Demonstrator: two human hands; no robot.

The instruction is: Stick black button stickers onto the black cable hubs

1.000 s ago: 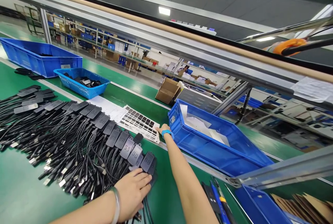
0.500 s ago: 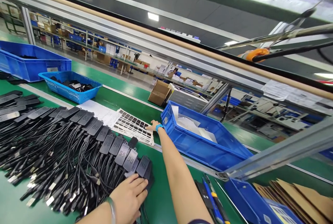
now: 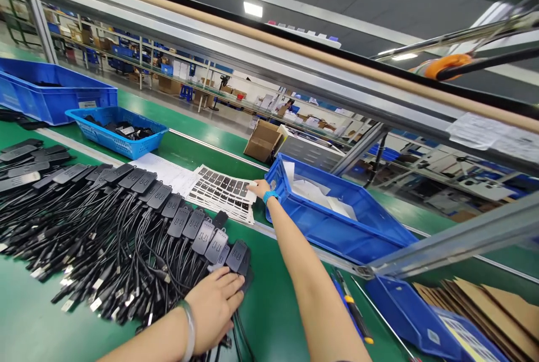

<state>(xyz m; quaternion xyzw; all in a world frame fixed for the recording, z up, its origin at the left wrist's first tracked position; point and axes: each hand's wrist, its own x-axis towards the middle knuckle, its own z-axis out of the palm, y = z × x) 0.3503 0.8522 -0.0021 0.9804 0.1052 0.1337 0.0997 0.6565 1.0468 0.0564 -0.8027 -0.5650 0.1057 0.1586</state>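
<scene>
At the right end of a long row of flat black boxes with cables (image 3: 181, 220), my left hand (image 3: 217, 306) lies with its fingers stretched over the nearest boxes. The thumb and the underside of that hand are hidden. Farther forward, my right hand (image 3: 260, 188) pinches the right edge of a sheet of black stickers (image 3: 221, 182). That sheet tops a fanned stack of similar sheets, whose lower edges show beneath it. A white printed paper (image 3: 168, 174) lies left of the stack. Silver plug ends show among the bundled black cables (image 3: 122, 261).
A blue bin (image 3: 337, 244) with white papers stands right of my right hand. A light-blue basket (image 3: 138, 149) and a larger blue bin (image 3: 80, 106) stand at left. Screwdrivers (image 3: 356, 314) lie near a blue tray (image 3: 412, 317) and brown cardboard (image 3: 492, 311). A metal post slants at right.
My right hand has closed on the top sticker sheet's edge and raised it slightly. My left hand stays on the black boxes. The view has shifted a little.
</scene>
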